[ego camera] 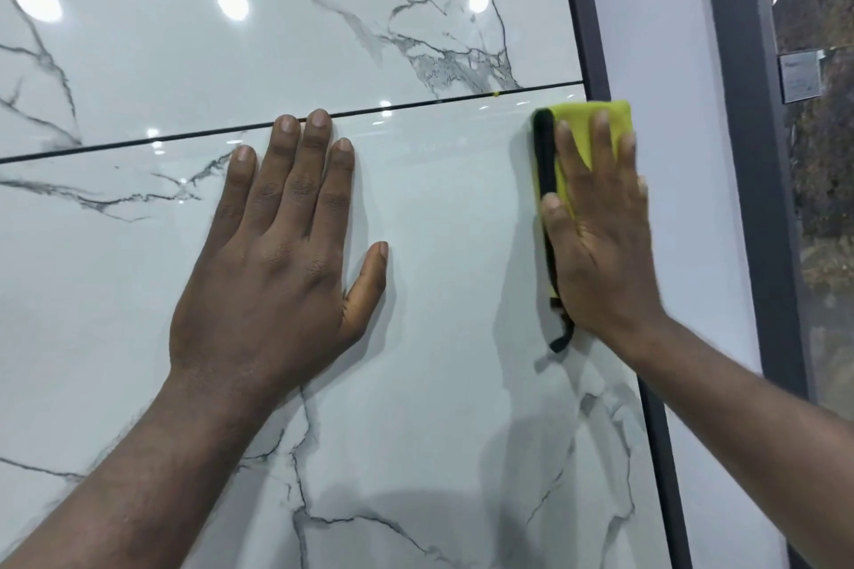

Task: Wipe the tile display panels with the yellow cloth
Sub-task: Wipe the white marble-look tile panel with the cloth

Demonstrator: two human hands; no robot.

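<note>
Now pressing the folded yellow cloth with black edging [580, 120] against the glossy white grey-veined tile panel [439, 222], upper right corner, beside the dark frame [584, 14], right hand [600, 240] flat, fingers straight. Bracing with left hand [272, 273], fingers extended, flat on same panel.

Upper tile panel [185, 60]: glossy white with grey marble veining.
Lower tile panel [439, 383]: same white ground, with grey veins at left and bottom.
Joint [115, 146] between them: thin black line with one small yellow speck.
Yellow cloth [577, 125]: lime-yellow, black edging.
Frame [583, 14]: dark grey.
Wall strip [656, 14]: plain white.
Far-right panel [822, 152]: mottled brown.
</note>
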